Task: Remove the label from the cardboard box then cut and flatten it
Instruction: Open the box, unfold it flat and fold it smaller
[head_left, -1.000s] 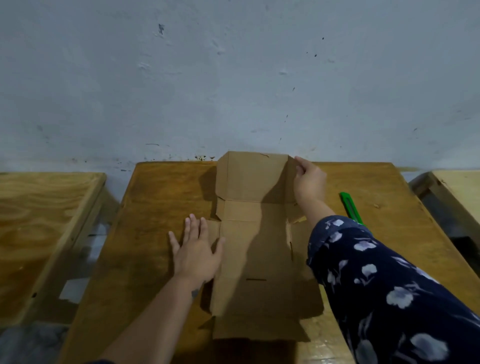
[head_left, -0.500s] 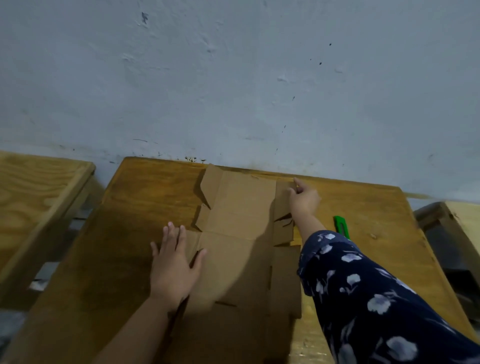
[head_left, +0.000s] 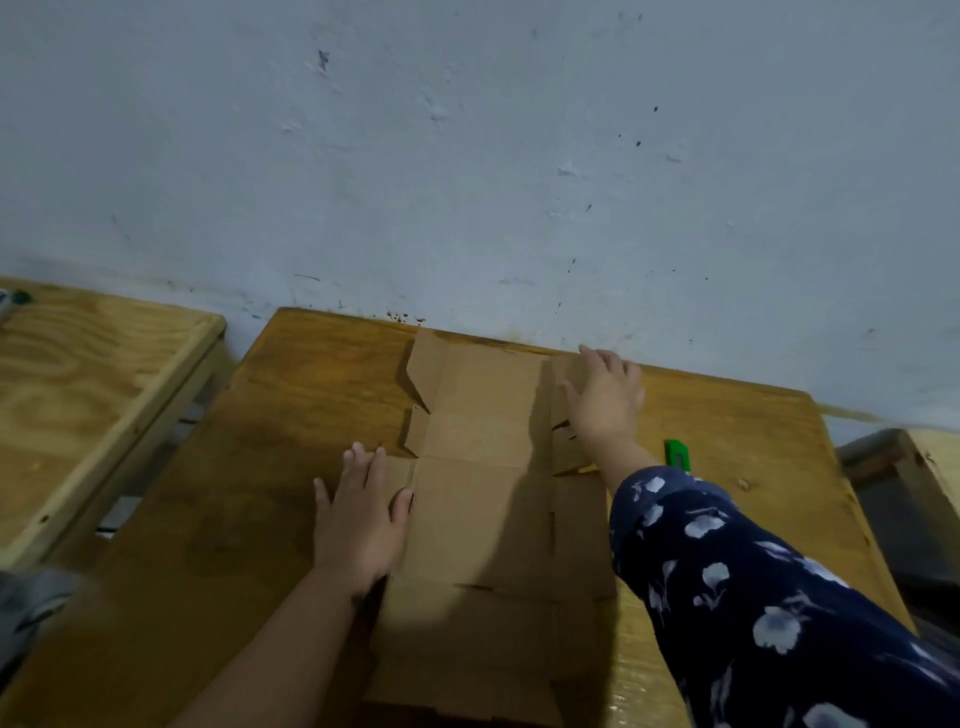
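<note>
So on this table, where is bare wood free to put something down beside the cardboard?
The widest bare patch lies between the table left edge and the left hand. A narrower strip runs right of the right hand along the wall, past the green cutter. The middle is crowded: the flattened cardboard box and both arms cover it.

Wooden counter (head_left: 291, 415) against wall, bearing opened-out cardboard box (head_left: 483, 499) between both grips, green cutter (head_left: 678, 454) beside right grip (head_left: 605, 400).
</note>
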